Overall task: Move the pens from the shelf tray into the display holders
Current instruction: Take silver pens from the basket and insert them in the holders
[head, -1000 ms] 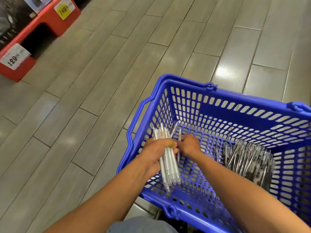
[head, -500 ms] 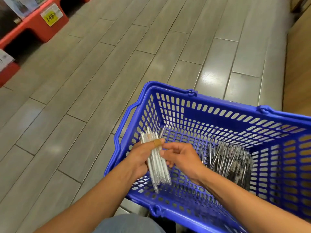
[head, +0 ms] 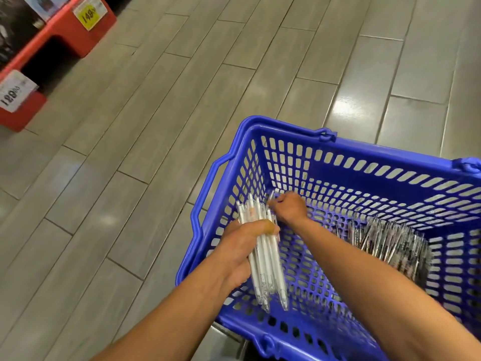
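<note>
Price tags on the red shelf base [head: 78, 29]: the yellow tag [head: 88, 16] reads 148, the white tag [head: 15, 91] looks like 129, kinda blurry. The blue plastic basket [head: 385, 157] has slotted lattice walls and sits over a grey plank-tile floor [head: 130, 126]. The left hand [head: 244, 246] is wrapped around a bundle of white pens [head: 265, 256], held over the basket's left side. The right hand [head: 289, 207] is curled in the far-left corner, pinching a loose pen [head: 270, 198]. A pile of darker pens [head: 387, 243] lies on the basket bottom at right.
</note>
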